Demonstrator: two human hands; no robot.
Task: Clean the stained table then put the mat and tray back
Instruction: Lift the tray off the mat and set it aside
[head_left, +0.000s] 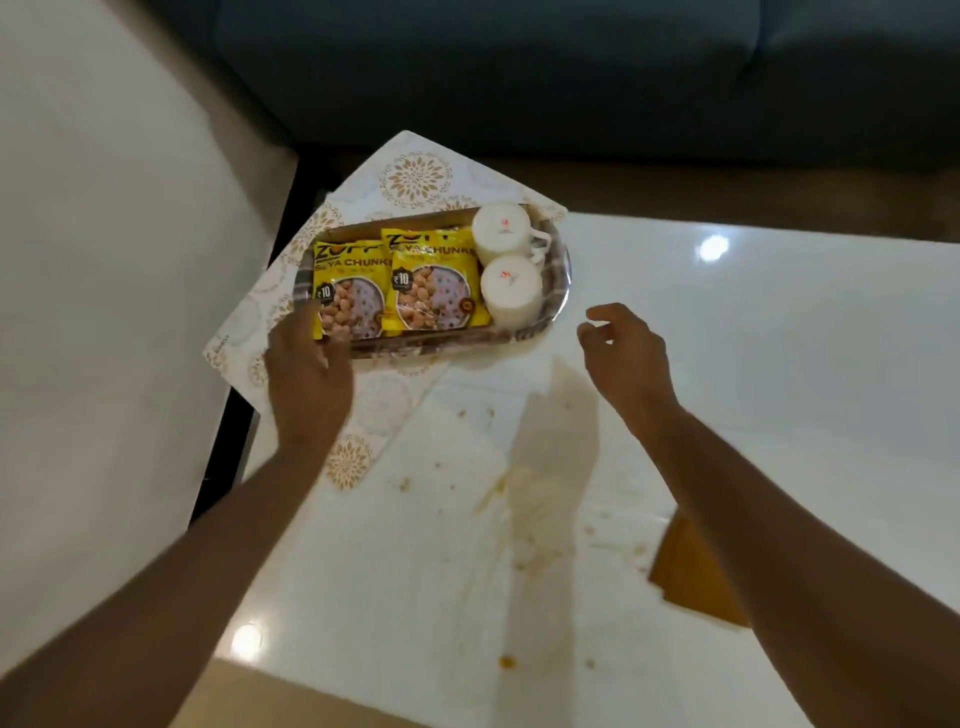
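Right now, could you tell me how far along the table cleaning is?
Early. The mat and tray sit at the table's far corner, exposing brown stains. The left hand is at the tray; the right hand hovers open. Wiping and replacing both remain.

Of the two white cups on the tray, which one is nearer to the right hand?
The front cup, the one closer to the person, is nearer to the right hand. The other cup stands behind it, toward the sofa.
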